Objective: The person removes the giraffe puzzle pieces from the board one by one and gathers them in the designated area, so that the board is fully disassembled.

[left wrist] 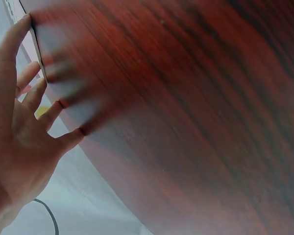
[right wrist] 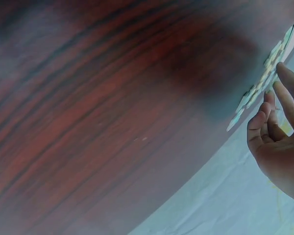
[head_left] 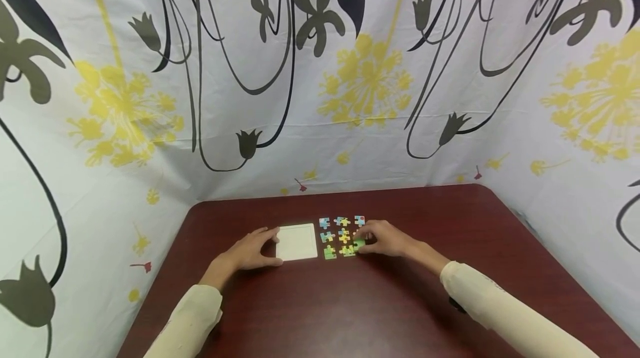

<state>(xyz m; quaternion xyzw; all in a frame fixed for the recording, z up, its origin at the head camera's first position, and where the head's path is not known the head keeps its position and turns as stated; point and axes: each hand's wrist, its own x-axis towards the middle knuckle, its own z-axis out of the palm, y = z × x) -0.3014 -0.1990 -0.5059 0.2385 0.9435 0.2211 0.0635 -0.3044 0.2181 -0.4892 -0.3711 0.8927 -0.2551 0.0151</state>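
At the middle of the table, my left hand [head_left: 251,251] rests at the left edge of a white square puzzle tray [head_left: 297,242]. Its thumb and fingers are spread, the tips touching the table and the tray's edge, also in the left wrist view. To the right of the tray lie several loose jigsaw pieces [head_left: 344,237], blue at the top, yellow and green lower down. My right hand [head_left: 384,238] pinches a green jigsaw piece [head_left: 359,243] at their lower right between thumb and fingers. That hand partly covers the right column of pieces.
The dark red wooden table [head_left: 320,308] has rounded far corners. Behind it and at both sides hangs a white cloth [head_left: 320,172] with printed flowers.
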